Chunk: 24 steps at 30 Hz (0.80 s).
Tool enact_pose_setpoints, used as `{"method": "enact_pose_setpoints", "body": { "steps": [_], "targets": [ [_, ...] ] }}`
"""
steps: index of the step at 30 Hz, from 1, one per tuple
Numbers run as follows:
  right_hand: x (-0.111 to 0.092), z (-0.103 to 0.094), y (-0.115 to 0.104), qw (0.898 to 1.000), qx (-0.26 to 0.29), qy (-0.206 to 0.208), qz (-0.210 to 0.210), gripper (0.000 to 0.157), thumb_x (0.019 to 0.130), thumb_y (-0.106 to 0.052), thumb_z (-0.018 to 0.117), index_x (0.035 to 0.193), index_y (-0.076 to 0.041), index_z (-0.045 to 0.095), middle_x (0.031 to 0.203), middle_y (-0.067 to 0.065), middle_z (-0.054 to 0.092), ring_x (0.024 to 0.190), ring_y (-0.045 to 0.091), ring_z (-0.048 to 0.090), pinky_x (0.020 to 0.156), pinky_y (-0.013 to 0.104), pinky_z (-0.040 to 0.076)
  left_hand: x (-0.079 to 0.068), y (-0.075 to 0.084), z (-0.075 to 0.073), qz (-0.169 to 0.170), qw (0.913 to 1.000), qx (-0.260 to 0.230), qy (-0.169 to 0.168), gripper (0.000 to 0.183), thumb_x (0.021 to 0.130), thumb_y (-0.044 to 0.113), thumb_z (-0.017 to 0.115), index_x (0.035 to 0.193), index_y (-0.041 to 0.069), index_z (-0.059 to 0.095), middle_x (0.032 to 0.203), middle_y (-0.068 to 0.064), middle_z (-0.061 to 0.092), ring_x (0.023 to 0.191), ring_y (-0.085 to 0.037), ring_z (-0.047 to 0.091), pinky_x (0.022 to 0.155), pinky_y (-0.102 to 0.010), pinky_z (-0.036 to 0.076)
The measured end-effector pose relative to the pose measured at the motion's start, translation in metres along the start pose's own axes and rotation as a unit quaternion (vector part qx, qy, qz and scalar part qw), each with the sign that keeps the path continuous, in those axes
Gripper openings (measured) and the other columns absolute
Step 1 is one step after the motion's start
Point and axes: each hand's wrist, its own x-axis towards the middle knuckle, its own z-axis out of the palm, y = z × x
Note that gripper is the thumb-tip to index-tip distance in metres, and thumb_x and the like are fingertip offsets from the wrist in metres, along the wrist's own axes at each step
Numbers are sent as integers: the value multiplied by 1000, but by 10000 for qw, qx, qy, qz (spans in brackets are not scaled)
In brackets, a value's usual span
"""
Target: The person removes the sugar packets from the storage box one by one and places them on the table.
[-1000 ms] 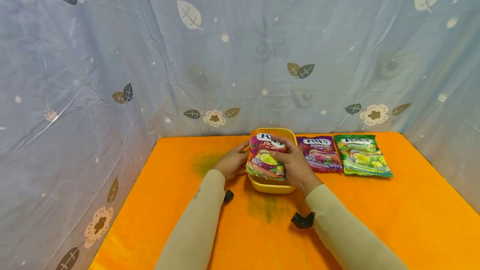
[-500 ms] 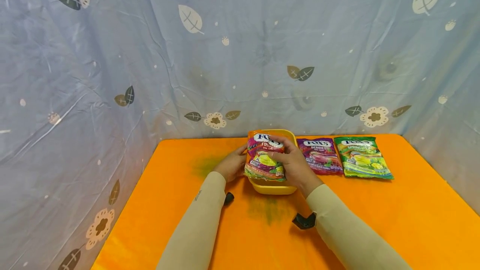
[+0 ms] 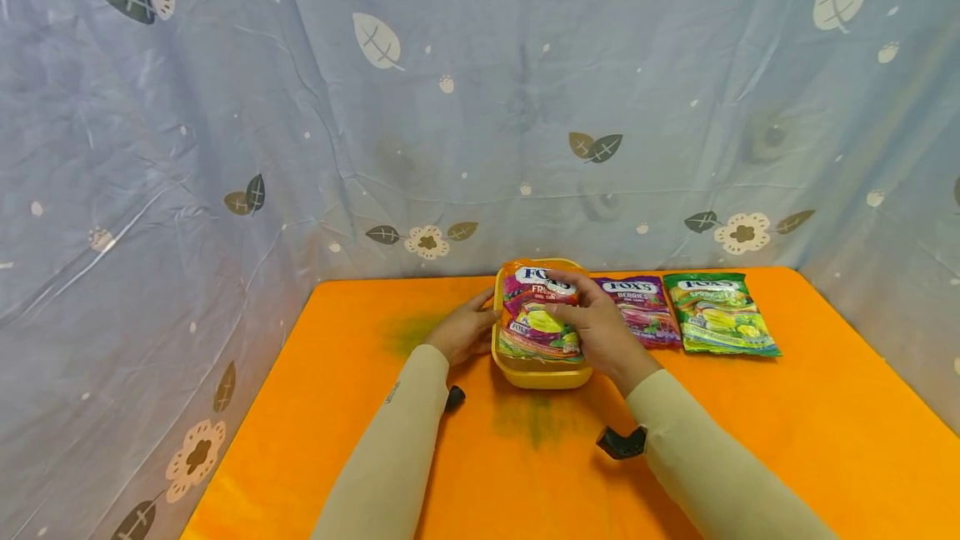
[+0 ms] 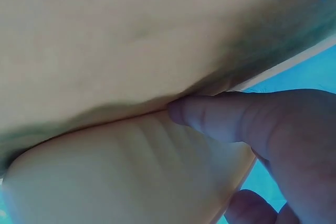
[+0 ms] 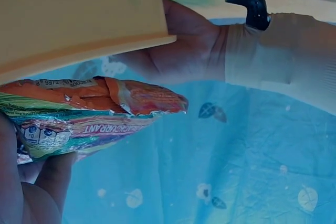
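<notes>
A Fox's fruits candy bag (image 3: 536,342), orange and purple, lies tilted over the opening of a yellow plastic tub (image 3: 542,379). My right hand (image 3: 607,336) pinches it by its right side, thumb on the printed front. Seen upside down in the right wrist view, the candy bag (image 5: 100,114) sits just past the tub's rim (image 5: 121,45), gripped between thumb and fingers. My left hand (image 3: 467,330) touches the tub's left side with extended fingers; some fingertips are hidden. Up close in the left wrist view, a finger (image 4: 220,116) lies against the tub wall (image 4: 121,166).
Right of the tub lie a purple Fox's berries bag (image 3: 641,312), partly behind my right hand, and a green Fox's spring tea bag (image 3: 723,315). An orange cloth (image 3: 810,432) covers the table. A patterned blue curtain (image 3: 510,107) stands behind and at both sides.
The candy bag has shifted slightly right in my right hand, so the tub's left rim now shows. My left hand stays at the tub's side.
</notes>
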Motion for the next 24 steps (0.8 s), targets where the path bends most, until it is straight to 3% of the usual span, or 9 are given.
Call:
{"method": "enact_pose_setpoints", "body": {
  "steps": [9,24],
  "targets": [
    [-10,-21,-18,9995,110,-226,-173,55,95,-8,60,144,-20,40,140,15,34,112,34,56,88,45,49,1,0,-2,-52,10000,45,0,61,98,20,54,151,33,28,133,-8,52,111,-26,58,85,-45,51],
    [-30,-66,-29,9994,-94,-94,-315,55,96,-7,57,146,-15,36,137,16,31,103,27,61,84,43,51,0,1,-4,-79,9999,93,-60,62,99,20,54,152,34,25,135,-6,51,108,-25,60,83,-44,52]
  ]
}}
